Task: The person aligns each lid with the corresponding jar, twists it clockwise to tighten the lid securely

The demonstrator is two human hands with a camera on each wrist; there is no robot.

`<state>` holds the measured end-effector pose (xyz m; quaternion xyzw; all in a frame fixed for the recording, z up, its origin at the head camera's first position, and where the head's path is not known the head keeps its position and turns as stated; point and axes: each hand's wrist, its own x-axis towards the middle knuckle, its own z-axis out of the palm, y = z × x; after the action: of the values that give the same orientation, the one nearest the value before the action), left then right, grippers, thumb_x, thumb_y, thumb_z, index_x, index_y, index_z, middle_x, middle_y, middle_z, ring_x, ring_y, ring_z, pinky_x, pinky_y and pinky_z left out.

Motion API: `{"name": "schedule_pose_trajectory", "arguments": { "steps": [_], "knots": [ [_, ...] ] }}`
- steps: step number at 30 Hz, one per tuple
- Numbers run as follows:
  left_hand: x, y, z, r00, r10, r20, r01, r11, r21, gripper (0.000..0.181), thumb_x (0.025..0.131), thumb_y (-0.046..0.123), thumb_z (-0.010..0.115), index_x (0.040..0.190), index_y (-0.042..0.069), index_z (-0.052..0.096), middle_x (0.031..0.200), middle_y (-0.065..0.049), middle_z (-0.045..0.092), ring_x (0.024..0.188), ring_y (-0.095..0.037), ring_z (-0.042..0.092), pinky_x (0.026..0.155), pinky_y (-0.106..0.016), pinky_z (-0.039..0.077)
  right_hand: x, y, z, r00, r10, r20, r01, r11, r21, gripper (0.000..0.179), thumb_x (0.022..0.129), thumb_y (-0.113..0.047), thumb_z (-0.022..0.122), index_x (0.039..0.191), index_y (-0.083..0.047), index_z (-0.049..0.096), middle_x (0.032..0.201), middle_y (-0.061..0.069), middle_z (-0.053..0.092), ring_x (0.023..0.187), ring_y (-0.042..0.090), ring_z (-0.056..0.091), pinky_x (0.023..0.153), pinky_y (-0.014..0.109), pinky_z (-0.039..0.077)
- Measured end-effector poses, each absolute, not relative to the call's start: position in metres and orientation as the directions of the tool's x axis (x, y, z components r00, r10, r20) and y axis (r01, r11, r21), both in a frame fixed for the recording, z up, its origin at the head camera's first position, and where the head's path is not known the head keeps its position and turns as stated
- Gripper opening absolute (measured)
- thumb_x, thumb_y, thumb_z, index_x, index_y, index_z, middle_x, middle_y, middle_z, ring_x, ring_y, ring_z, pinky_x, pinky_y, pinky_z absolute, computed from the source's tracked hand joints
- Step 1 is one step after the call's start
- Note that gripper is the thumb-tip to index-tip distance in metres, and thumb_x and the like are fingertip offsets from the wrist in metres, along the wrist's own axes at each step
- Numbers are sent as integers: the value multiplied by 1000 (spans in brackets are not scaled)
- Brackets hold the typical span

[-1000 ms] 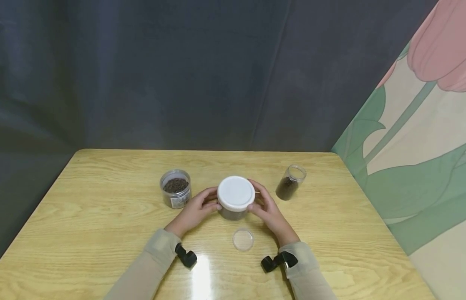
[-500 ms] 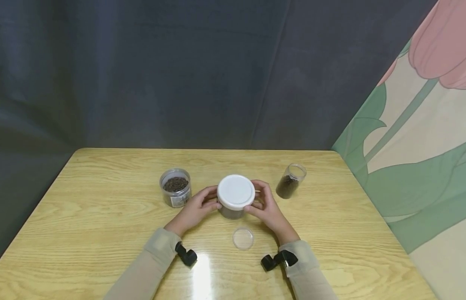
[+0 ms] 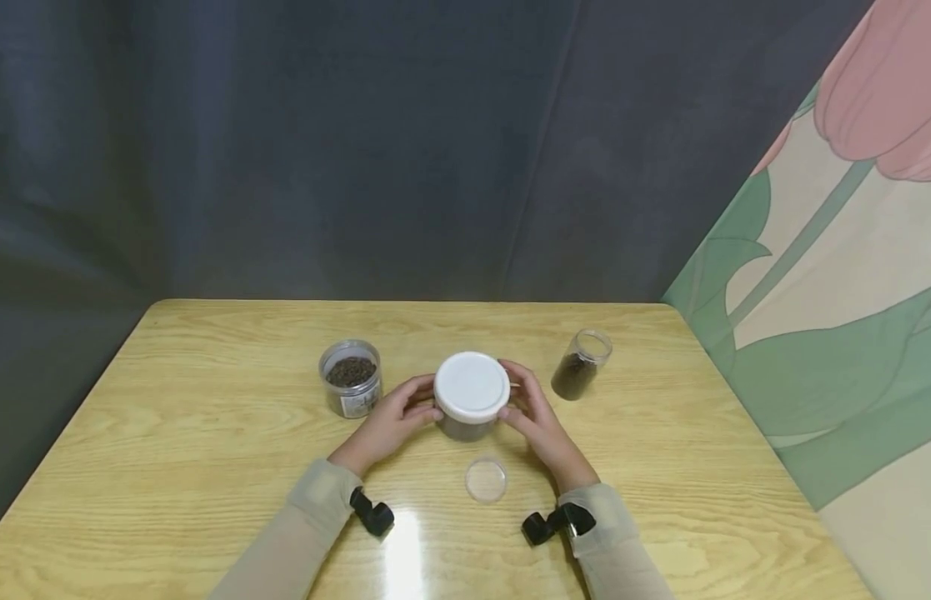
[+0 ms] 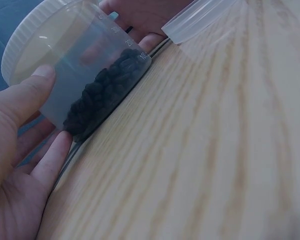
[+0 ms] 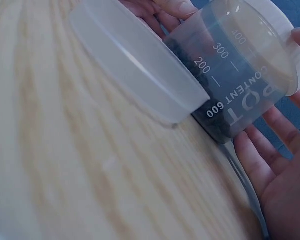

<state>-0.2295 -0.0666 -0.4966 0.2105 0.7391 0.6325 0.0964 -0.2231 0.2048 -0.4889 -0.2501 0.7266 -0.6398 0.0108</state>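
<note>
Wood-grain table (image 3: 210,417), lower ctr of frame, has white-lidded graduated jar (image 3: 472,396) upright btwn L hand (image 3: 392,422) & R hand (image 3: 536,422), both gripping its sides.

Dark cloth (image 3: 345,150) hangs behind a wood-grained table (image 3: 172,467) (white glare (image 3: 402,554) on top); tulip-patterned panel (image 3: 833,283) at right.

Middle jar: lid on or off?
On. The white lid caps the middle jar in all three views. Whether it's fully tightened, cannot tell.
</note>
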Motion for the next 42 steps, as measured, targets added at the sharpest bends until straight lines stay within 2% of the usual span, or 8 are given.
{"name": "schedule_pose_trajectory", "arguments": {
  "steps": [8,14,18,23,32,36,42],
  "knots": [
    [-229,-66,-496,-891,438,123,184,99,978,61,98,9,67,153,3,41,150,-21,47,137,-35,48,107,-26,48,-224,205,-489,-883,-369,292,-340,72,-938,65,97,-6,60,157,-9,35,152,18,42,121,23,51,99,51,47],
    [-229,-66,-496,-893,435,120,182,105,978,60,98,10,67,153,4,41,150,-19,48,137,-33,49,107,-27,48,-225,205,-493,-878,-367,308,-344,33,-938,67,93,-2,62,154,-5,35,142,21,44,117,24,52,97,39,53],
    [-229,-65,-496,-891,435,132,192,96,977,61,98,10,68,152,3,41,149,-20,49,136,-34,50,107,-27,48,-225,205,-492,-878,-361,315,-334,-10,-942,71,90,0,67,151,-1,32,142,23,41,116,23,53,98,31,55],
    [-229,-65,-496,-884,443,146,204,85,975,61,98,9,68,152,1,41,149,-23,48,136,-37,49,107,-27,48,-224,203,-490,-885,-350,307,-322,-15,-947,74,88,2,72,147,3,29,142,22,40,114,18,53,97,29,56],
    [-229,-66,-498,-892,432,135,193,95,977,60,98,10,68,152,3,42,150,-20,48,137,-35,49,107,-27,48,-224,199,-492,-896,-325,303,-309,-35,-950,75,85,4,79,138,7,26,134,10,42,113,15,55,95,28,57],
    [-229,-66,-498,-893,433,122,183,102,978,60,98,11,68,152,5,43,151,-17,48,138,-32,48,107,-26,48,-224,199,-492,-893,-322,313,-323,-25,-946,74,88,1,76,143,4,26,137,18,42,114,17,54,95,28,56],
    [-230,-67,-496,-889,441,123,183,95,979,60,98,12,69,152,7,43,152,-15,47,139,-31,47,107,-24,48,-223,203,-491,-875,-341,344,-380,41,-924,70,99,-9,61,159,-8,23,140,30,43,115,18,55,94,29,52]
  ]
}}
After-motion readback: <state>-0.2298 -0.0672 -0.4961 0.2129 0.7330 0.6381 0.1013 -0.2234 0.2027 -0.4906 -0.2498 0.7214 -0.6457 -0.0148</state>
